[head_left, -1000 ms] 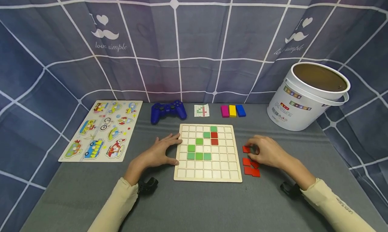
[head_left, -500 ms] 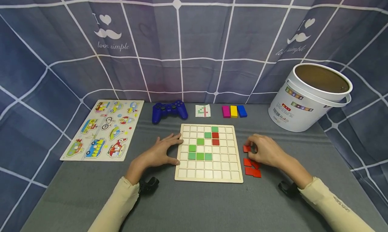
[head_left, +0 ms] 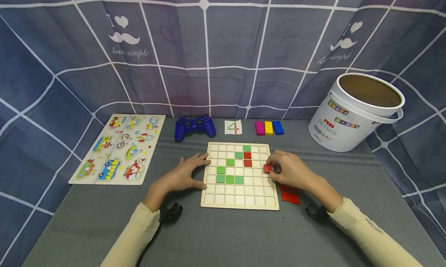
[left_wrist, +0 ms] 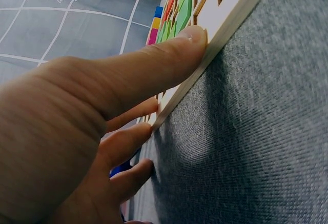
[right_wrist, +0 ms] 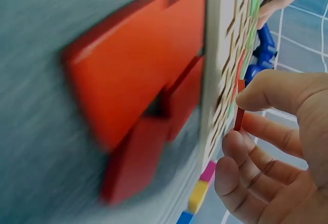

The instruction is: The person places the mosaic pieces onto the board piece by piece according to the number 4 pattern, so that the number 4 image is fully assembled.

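A light wooden grid board point(head_left: 230, 199) lies on the grey cloth, with several green tiles point(head_left: 230, 180) and two red tiles point(head_left: 247, 155) set in its squares. My left hand point(head_left: 181, 174) rests along the board's left edge, fingers spread, thumb and fingertips on the rim. Over the board's right side, my right hand point(head_left: 290, 169) pinches a red square tile point(head_left: 267, 168) between thumb and fingers. The right wrist view shows this red tile point(right_wrist: 240, 108) held on edge near the board. Several loose red tiles point(head_left: 290, 197) lie beside the board's right edge, partly under my right hand.
Behind the board are a blue game controller point(head_left: 195, 127), a small pattern card point(head_left: 233, 127) and magenta, yellow point(head_left: 268, 128) and blue blocks. A picture puzzle board point(head_left: 120, 150) lies at left. A white bucket point(head_left: 334, 123) stands at back right.
My right hand has picked up a red tile from beside the board and moved left with it over the board's right edge. My left hand stays in place.
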A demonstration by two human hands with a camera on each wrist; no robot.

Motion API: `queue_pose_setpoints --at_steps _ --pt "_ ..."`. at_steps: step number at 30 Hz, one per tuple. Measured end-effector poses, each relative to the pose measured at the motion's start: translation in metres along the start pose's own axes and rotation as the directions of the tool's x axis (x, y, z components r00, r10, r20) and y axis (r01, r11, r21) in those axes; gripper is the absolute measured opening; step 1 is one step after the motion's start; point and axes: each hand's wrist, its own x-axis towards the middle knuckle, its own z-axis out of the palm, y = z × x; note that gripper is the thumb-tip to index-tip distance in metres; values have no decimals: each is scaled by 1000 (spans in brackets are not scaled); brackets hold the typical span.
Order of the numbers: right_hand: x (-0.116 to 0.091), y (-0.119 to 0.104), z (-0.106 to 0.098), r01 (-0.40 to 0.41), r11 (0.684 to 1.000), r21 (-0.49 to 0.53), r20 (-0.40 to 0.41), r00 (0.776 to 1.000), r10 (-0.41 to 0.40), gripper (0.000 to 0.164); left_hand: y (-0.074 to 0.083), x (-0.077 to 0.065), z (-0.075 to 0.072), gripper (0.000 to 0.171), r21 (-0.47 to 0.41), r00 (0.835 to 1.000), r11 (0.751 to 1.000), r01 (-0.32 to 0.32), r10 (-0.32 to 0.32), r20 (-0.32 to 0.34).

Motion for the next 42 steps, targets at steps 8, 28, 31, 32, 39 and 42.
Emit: queue_pose_setpoints --at_steps 8,28,31,32,39,42 --pt "15 -17 10 55 999 -1 11 998 -55 20 3 -1 1 86 -1 1000 1000 -1 1 -1" --pt "33 -38 25 102 995 16 59 993 -103 18 3 -2 0 84 14 1000 1000 -10 10 -10" --pt "33 -39 24 97 995 12 65 993 -97 18 2 -2 0 84 15 1000 1000 -11 11 -10" --pt "33 -38 23 94 996 10 65 993 -95 17 2 -2 0 84 15 1000 1000 -10 10 -11" --pt "20 -31 10 55 998 -15 31 998 -55 15 2 -3 0 84 1 1000 1000 -2 2 -14" --pt "6 -22 2 17 1000 -17 38 999 -16 16 2 -2 0 84 0 1000 1000 -8 8 -11"
